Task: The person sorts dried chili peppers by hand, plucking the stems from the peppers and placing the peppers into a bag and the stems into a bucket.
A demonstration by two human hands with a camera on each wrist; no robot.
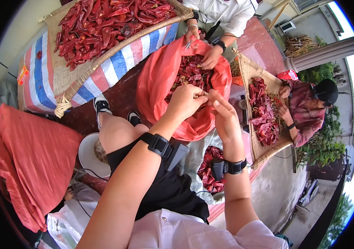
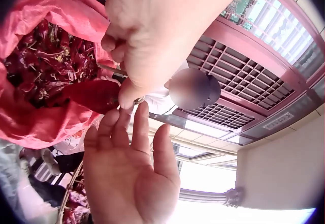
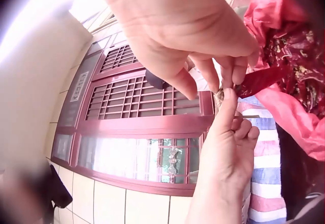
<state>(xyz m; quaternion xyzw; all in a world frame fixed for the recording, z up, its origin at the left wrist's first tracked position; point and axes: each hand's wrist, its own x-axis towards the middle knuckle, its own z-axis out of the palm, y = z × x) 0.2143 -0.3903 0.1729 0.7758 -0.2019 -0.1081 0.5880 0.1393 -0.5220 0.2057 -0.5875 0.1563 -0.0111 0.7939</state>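
Observation:
A dried red chili pepper [image 2: 94,94] points toward the sack, its stem end between my two hands. My left hand [image 1: 188,101] has curled fingers around a thin metal tool [image 3: 249,116], whose narrow end sticks out past the knuckles; its thumb presses the chili's stem end. My right hand [image 1: 227,118] is palm up, fingers mostly extended, fingertips touching the chili at its stem end, thumb apart. Both hands are over the edge of a red sack [image 1: 156,89] filled with dried chilies [image 1: 191,70]. The tool's kind is mostly hidden in the fist.
Across the sack, another person's hands [image 1: 213,57] work over it, one with a small metal tool. A woven tray [image 1: 77,76] heaped with chilies stands at upper left. A person in a cap [image 1: 325,92] sits by another tray [image 1: 264,155]. A white bucket [image 1: 87,155] stands beside my leg.

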